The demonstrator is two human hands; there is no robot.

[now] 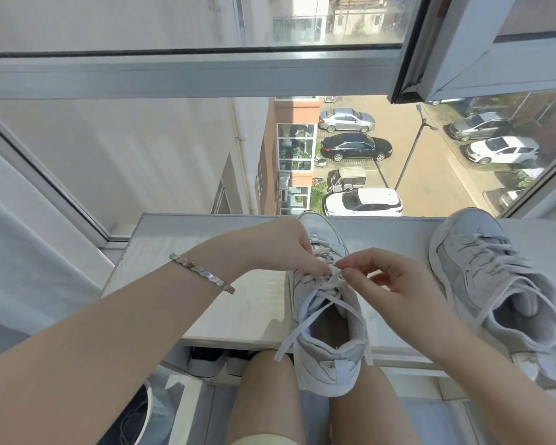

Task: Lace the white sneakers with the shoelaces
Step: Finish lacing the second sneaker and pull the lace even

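the near sneaker (pixel 331 361) sits heel toward the person on the white ledge (pixel 238 309), with the second sneaker (pixel 495 284) well apart to its right. the left hand (pixel 286 248) pinches the shoelace (pixel 302 327) at the upper eyelets, and the right hand (pixel 395 284) pinches it just beside, thumb to forefinger, other fingers loosely curled. the flat lace looks light, limp and prone to slipping back, so it is best gripped near its tip.
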